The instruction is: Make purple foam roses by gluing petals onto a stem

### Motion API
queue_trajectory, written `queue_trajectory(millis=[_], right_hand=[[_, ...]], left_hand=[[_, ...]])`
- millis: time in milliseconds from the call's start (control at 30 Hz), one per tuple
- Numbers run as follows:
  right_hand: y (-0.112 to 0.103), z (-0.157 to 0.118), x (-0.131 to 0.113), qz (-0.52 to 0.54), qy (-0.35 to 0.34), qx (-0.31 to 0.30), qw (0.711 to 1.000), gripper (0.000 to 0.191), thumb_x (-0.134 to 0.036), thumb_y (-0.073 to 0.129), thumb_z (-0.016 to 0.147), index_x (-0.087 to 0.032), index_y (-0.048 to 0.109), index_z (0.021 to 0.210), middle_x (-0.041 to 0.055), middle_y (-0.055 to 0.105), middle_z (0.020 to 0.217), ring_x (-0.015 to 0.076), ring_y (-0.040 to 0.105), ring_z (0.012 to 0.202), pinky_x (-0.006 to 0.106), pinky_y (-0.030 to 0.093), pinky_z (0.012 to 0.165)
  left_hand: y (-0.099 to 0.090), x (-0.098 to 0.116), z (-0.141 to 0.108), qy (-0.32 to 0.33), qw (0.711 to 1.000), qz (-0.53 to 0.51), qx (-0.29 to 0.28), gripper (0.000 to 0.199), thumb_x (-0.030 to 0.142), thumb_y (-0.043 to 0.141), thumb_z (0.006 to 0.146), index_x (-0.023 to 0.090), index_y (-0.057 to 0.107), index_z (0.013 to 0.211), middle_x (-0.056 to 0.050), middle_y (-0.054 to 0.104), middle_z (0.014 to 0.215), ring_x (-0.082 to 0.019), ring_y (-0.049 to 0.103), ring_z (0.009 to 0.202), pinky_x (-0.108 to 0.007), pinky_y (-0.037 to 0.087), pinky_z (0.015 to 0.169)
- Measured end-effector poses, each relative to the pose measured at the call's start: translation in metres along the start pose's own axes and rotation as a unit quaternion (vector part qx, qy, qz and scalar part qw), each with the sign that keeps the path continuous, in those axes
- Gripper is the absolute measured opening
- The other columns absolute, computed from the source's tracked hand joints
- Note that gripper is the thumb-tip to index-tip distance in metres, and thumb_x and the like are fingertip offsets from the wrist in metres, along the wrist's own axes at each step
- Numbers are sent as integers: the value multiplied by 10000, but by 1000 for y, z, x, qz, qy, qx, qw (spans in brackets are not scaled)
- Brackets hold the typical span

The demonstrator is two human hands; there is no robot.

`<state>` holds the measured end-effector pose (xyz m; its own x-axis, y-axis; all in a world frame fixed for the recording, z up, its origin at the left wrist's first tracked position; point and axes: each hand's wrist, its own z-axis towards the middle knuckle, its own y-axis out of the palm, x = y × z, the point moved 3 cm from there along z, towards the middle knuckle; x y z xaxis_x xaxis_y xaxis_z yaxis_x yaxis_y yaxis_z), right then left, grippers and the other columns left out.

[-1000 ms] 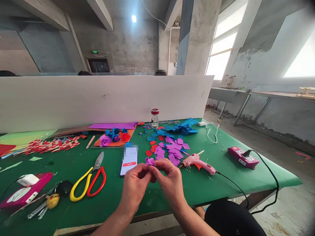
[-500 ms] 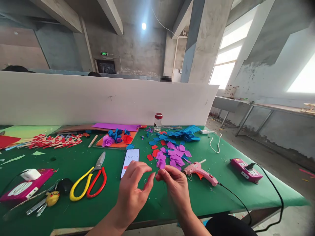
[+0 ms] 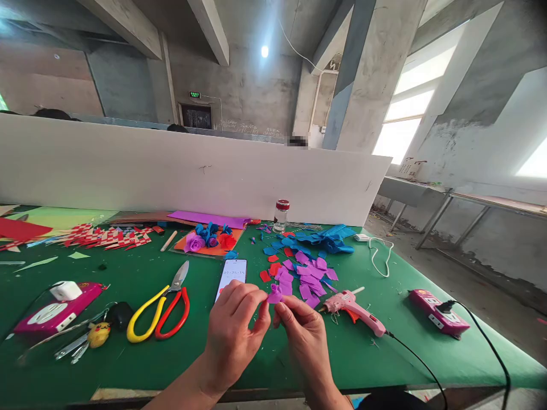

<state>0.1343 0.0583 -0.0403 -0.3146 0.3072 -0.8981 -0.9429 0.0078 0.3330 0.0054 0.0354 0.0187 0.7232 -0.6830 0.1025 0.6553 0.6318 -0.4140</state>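
Observation:
Between my two hands is a small purple paper flower [image 3: 274, 294], its petals curled at the top. My left hand [image 3: 236, 327] pinches its left edge between thumb and forefinger. From below and the right, the thumb and fingers of my right hand [image 3: 305, 327] grip the base; any stem there is hidden. Behind the hands lie loose purple paper petals [image 3: 311, 279], with red petals [image 3: 265, 276] and blue crepe paper [image 3: 333, 239] around them. A pink hot glue gun [image 3: 356, 312] rests just right of my right hand. A phone [image 3: 233, 273] showing a timer is partly behind my left hand.
Scissors [image 3: 173, 307] with yellow and red handles lie to the left, near keys [image 3: 99, 335] and a magenta power strip [image 3: 60, 310]. Finished paper flowers [image 3: 209, 238] and a glass jar [image 3: 281, 219] stand farther back. Another power strip [image 3: 440, 313] with a black cord is at right.
My left thumb and forefinger have closed on the flower's left edge; they were apart from it before. The view has turned slightly to the left.

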Motion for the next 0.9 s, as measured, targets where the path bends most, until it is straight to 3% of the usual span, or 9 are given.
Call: queue_trajectory(millis=[267,433,900], right_hand=[[-5,3,2,-19,-21,-26,999,111,-326,697,784,-230,751,799,-25,578,572,130,493,581,253,416,614],[-8,7,-5,-17,-54,-60,997,76,-283,692,791,-245,756,803,-16,587,615,136,519,611,252,421,602],[-12,8,-11,-41,-95,-110,989,62,-233,690,800,-247,750,803,5,610,679,144,544,644,257,433,599]], left_hand=[[-1,-3,-2,23,999,-31,-1,305,16,606,776,208,560,1009,-55,630,846,-185,566,769,-333,490,699],[-8,-8,-1,87,994,-64,-25,373,-30,557,786,227,603,1052,-56,633,874,-182,567,805,-328,502,712],[-13,-9,5,110,987,-104,-51,328,-28,558,782,196,614,1015,-65,619,893,-180,561,832,-332,511,726]])
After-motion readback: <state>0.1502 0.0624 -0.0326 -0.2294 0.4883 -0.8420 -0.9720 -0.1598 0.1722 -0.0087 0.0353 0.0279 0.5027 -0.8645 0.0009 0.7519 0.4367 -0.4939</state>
